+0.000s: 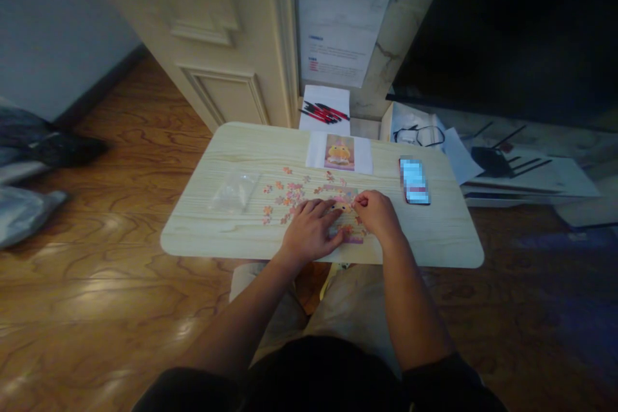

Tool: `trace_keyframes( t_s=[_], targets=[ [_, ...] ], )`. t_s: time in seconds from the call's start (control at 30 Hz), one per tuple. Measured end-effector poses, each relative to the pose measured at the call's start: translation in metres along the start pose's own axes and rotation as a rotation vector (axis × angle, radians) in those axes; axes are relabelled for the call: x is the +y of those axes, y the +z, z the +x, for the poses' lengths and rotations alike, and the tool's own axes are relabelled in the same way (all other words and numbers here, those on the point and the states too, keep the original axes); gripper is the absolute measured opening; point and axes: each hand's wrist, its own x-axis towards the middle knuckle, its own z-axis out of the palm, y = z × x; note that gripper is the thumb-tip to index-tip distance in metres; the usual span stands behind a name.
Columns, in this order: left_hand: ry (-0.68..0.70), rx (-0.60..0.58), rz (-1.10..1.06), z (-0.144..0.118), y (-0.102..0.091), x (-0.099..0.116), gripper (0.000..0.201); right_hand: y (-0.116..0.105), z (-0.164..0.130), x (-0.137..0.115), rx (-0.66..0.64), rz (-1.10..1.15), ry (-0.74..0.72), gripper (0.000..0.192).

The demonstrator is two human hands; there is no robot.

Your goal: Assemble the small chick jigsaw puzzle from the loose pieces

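Note:
A partly assembled jigsaw puzzle [356, 240] lies near the front edge of the small table. Across its left side rests my left hand [311, 228], flat with the fingers spread. My right hand [375, 211] is at the puzzle's right edge, thumb and fingertips pinched on what looks like a small puzzle piece, mostly hidden by the fingers. Loose puzzle pieces [280, 185] are scattered to the left of and above the puzzle. Behind them, a printed picture [339, 153] of a yellow figure lies on white paper.
The pale wood-grain table [203, 232] has rounded corners. On it are a clear plastic bag [235, 192] at left and a phone [414, 180] at right. Red and black pens [324, 112] lie on paper beyond the far edge. A router [492, 161] stands on a low cabinet at right.

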Motion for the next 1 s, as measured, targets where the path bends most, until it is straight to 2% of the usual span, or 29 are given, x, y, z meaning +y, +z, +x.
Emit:
trace_keyframes(
  t_s=[0.27,0.43,0.77,0.93,1.0],
  targets=[
    [-0.004,-0.007,-0.004,0.000,0.000,-0.001,0.047,-0.004,0.001,0.005,0.013,0.062,-0.004,0.007],
    [-0.018,-0.005,-0.006,-0.001,-0.002,0.001,0.050,-0.009,-0.008,0.021,0.115,0.080,-0.067,0.016],
    [-0.016,-0.024,0.031,0.001,-0.001,0.001,0.049,-0.011,-0.028,0.035,0.082,0.104,-0.096,0.024],
    [-0.012,-0.017,0.049,0.001,0.000,0.002,0.049,-0.008,-0.037,0.034,0.055,0.139,-0.142,0.013],
    [-0.016,-0.009,0.057,0.000,0.001,0.001,0.049,-0.009,-0.040,0.036,0.070,0.138,-0.148,0.018]
  ],
)
